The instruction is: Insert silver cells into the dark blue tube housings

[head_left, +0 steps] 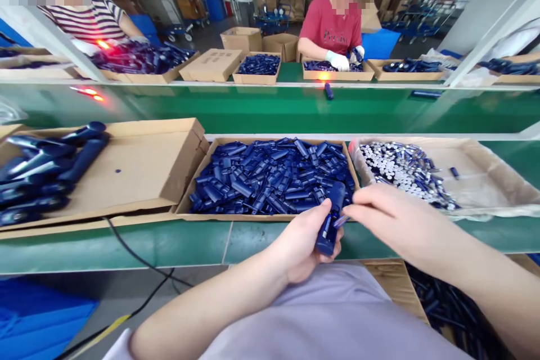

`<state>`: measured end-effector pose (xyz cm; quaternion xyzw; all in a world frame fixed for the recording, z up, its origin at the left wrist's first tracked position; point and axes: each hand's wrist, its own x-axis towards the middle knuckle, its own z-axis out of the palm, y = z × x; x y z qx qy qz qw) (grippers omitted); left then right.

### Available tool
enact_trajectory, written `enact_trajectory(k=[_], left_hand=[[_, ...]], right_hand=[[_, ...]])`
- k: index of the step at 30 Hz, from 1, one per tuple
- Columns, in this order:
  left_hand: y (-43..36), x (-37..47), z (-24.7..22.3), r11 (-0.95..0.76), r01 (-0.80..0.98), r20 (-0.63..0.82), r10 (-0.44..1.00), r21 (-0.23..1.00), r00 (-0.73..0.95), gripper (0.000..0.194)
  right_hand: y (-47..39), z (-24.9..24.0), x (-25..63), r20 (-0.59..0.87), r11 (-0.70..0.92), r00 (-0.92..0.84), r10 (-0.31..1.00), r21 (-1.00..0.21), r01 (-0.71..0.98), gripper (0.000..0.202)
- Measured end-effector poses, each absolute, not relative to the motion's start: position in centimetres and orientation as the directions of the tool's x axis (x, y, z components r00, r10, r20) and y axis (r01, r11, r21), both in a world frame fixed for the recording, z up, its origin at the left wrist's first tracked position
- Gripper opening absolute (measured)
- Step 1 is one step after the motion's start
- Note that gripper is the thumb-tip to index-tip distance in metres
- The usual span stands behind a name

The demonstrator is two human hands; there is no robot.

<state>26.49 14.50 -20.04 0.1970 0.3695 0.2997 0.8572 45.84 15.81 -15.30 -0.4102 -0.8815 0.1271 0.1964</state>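
Note:
A dark blue, tube-shaped plastic housing (pixel 325 243) is gripped in my left hand (pixel 301 239), tilted, with an opening in its side facing up. My right hand (pixel 390 216) pinches a small shiny purple-blue cylinder (pixel 341 221), like a small battery, at that opening. How far the cylinder sits inside cannot be made out. Just beyond my hands, a cardboard box (pixel 182 209) is full of loose dark blue plastic parts (pixel 265 177). To the right, a lined tray (pixel 485 166) holds many small silver-ended cylinders (pixel 392 166).
Larger dark blue tubes (pixel 50 171) lie in a carton (pixel 139 163) at left. A green conveyor belt (pixel 236 107) runs behind the boxes. Across it, a person in a red shirt (pixel 331 28) and another in stripes (pixel 101 17) handle parts. Black cables (pixel 139 256) hang below the bench.

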Motion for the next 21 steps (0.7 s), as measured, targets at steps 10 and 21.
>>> enact_trajectory(k=[10,21], left_hand=[[13.6,25.4,-20.6,0.663,-0.432,-0.486,0.745,0.611,0.457,0.045],[14.9,22.5,-19.2,0.426,-0.627,-0.404,0.895,0.652,0.188,0.043]], right_hand=[[14.8,-17.4,43.0,0.246,0.902,-0.868,0.431,-0.08,0.425,0.039],[16.5,-18.1,40.6,0.487,0.841,-0.693,0.532,-0.209,0.499,0.026]])
